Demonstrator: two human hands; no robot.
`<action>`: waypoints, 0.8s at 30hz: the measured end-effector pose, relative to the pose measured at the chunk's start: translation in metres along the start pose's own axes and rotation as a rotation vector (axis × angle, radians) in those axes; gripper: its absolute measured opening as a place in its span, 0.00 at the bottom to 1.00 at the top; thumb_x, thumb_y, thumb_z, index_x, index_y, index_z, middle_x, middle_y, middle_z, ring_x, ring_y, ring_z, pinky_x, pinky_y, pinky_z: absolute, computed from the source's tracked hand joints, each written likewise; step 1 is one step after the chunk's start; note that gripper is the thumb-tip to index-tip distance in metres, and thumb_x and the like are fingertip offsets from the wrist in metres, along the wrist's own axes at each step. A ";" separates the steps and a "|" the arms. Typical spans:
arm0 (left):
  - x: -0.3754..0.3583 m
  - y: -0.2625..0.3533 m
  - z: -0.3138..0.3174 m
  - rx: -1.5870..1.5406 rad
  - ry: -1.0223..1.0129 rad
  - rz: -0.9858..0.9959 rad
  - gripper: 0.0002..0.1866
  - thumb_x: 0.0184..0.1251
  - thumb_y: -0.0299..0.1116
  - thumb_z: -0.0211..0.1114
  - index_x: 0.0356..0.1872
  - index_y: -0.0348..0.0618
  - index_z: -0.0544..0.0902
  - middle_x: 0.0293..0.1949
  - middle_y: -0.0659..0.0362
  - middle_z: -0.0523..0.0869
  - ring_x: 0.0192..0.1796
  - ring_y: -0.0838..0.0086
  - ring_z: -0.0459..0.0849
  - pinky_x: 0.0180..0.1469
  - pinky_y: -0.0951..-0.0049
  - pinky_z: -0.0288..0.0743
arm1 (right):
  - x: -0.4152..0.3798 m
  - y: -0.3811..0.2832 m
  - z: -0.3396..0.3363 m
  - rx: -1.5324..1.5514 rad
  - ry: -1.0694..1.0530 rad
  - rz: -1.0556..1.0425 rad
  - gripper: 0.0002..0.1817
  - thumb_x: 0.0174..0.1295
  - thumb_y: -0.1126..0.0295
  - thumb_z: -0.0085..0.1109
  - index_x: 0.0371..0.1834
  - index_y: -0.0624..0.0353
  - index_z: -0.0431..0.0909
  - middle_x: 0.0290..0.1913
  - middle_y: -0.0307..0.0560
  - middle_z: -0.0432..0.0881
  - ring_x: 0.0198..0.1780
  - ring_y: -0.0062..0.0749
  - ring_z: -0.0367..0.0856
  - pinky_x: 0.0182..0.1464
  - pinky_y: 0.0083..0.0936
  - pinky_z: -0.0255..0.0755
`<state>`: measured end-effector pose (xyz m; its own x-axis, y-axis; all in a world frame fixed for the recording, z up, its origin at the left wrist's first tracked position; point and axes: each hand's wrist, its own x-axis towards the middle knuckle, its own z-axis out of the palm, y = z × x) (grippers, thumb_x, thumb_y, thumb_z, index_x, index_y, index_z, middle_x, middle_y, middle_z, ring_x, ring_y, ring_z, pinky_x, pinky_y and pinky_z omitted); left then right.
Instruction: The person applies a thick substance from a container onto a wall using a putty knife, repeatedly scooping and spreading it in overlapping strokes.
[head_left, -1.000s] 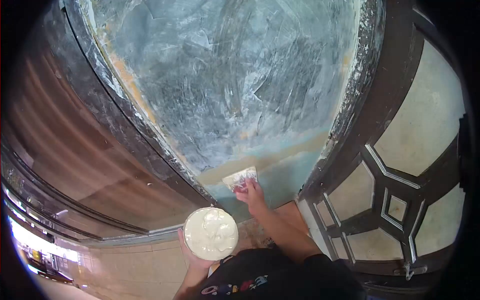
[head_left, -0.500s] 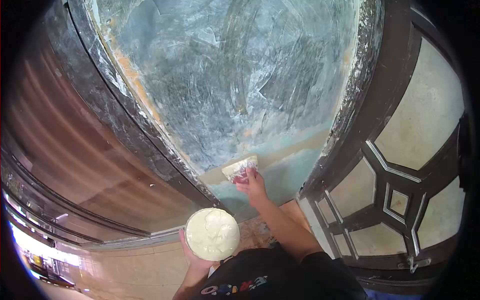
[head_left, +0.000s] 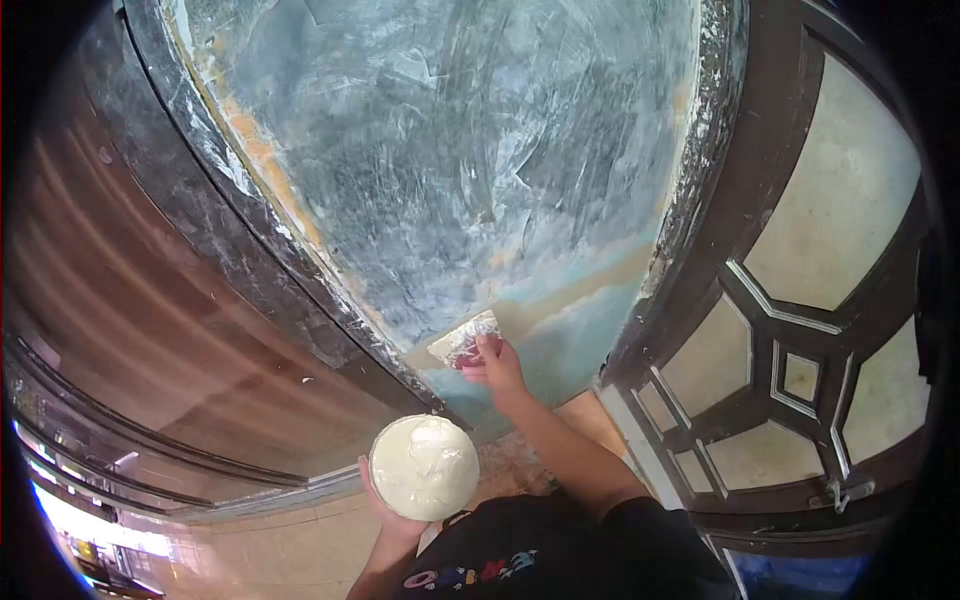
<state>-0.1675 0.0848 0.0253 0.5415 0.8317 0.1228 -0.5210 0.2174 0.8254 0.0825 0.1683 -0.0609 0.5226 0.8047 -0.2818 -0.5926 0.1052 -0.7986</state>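
My right hand [head_left: 497,374] grips a putty knife [head_left: 467,340], its wide blade smeared with cream putty and laid on the lower part of the wall [head_left: 480,180]. A beige band [head_left: 545,312] of filler crosses the wall beside the blade, with pale blue-green paint under it. Higher up, the surface is grey and streaked with white. Close to my body, my left hand [head_left: 385,505] supports a round tub [head_left: 376,470] from its side and underneath. Thick cream putty [head_left: 425,468] fills it nearly to the rim. Most of the left fingers are hidden beneath the tub.
At right stands a dark door [head_left: 760,250] with pale panels and a metal latch [head_left: 840,494]. Brown glossy panelling [head_left: 180,350] borders the wall at left. Tiled floor [head_left: 270,550] lies below, and a bright opening shows at lower left.
My right hand and the putty knife have slid a little left along the bottom of the wall. The tub stays in my left hand, while the view has shifted slightly.
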 end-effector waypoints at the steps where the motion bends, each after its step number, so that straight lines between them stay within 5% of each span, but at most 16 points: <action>1: 0.000 -0.001 -0.005 0.087 -0.004 0.011 0.33 0.79 0.56 0.40 0.74 0.43 0.60 0.72 0.48 0.68 0.71 0.56 0.72 0.72 0.46 0.65 | 0.010 0.013 -0.007 -0.010 0.036 0.000 0.24 0.70 0.53 0.61 0.55 0.63 0.72 0.43 0.50 0.83 0.29 0.33 0.86 0.28 0.24 0.81; 3: 0.001 -0.001 -0.013 0.175 -0.018 0.017 0.34 0.80 0.58 0.35 0.74 0.44 0.61 0.72 0.48 0.68 0.71 0.56 0.72 0.72 0.46 0.66 | 0.023 0.038 -0.035 -0.026 0.012 0.026 0.21 0.72 0.54 0.59 0.53 0.62 0.72 0.34 0.49 0.85 0.24 0.30 0.83 0.23 0.23 0.78; 5: 0.005 -0.001 -0.019 -0.327 0.114 -0.217 0.37 0.78 0.62 0.28 0.74 0.47 0.63 0.72 0.51 0.69 0.71 0.54 0.71 0.72 0.44 0.64 | 0.018 0.063 -0.067 0.017 0.058 0.103 0.20 0.72 0.54 0.59 0.52 0.61 0.73 0.32 0.49 0.85 0.22 0.28 0.82 0.22 0.23 0.77; 6: 0.005 0.002 -0.019 -0.327 0.107 -0.220 0.37 0.78 0.62 0.28 0.74 0.47 0.63 0.72 0.51 0.69 0.71 0.54 0.71 0.72 0.44 0.64 | 0.011 0.060 -0.069 0.054 0.097 0.187 0.19 0.73 0.54 0.58 0.50 0.60 0.74 0.29 0.48 0.85 0.21 0.27 0.81 0.21 0.23 0.75; 9: 0.006 0.004 -0.024 -0.060 -0.055 -0.116 0.38 0.77 0.64 0.29 0.75 0.50 0.64 0.72 0.53 0.70 0.71 0.53 0.71 0.72 0.43 0.64 | 0.008 0.042 -0.054 0.019 0.079 0.049 0.17 0.73 0.54 0.57 0.46 0.59 0.76 0.30 0.46 0.85 0.21 0.23 0.80 0.20 0.22 0.74; 13: 0.013 -0.004 -0.040 -0.163 0.115 -0.256 0.39 0.76 0.66 0.31 0.74 0.50 0.65 0.72 0.53 0.70 0.71 0.53 0.71 0.71 0.44 0.65 | 0.009 -0.014 -0.012 -0.050 0.058 -0.098 0.16 0.73 0.54 0.56 0.47 0.57 0.76 0.33 0.48 0.87 0.23 0.29 0.83 0.23 0.23 0.78; 19: 0.015 -0.009 -0.051 -0.272 0.083 -0.307 0.41 0.74 0.68 0.29 0.74 0.50 0.65 0.73 0.53 0.68 0.72 0.53 0.70 0.72 0.45 0.62 | 0.013 0.040 -0.068 -0.113 0.191 0.147 0.16 0.74 0.53 0.53 0.47 0.55 0.77 0.33 0.45 0.87 0.25 0.27 0.85 0.25 0.24 0.79; 24: 0.015 -0.001 -0.048 -0.376 0.086 -0.351 0.42 0.75 0.69 0.27 0.75 0.49 0.63 0.74 0.52 0.67 0.73 0.54 0.67 0.75 0.46 0.59 | 0.012 0.008 -0.049 -0.143 0.136 0.031 0.17 0.73 0.50 0.53 0.44 0.53 0.77 0.31 0.43 0.86 0.23 0.26 0.83 0.23 0.24 0.76</action>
<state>-0.1900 0.1216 -0.0003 0.6781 0.7114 -0.1846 -0.5275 0.6460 0.5518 0.1144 0.1498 -0.0966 0.5888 0.7189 -0.3693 -0.5218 -0.0108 -0.8530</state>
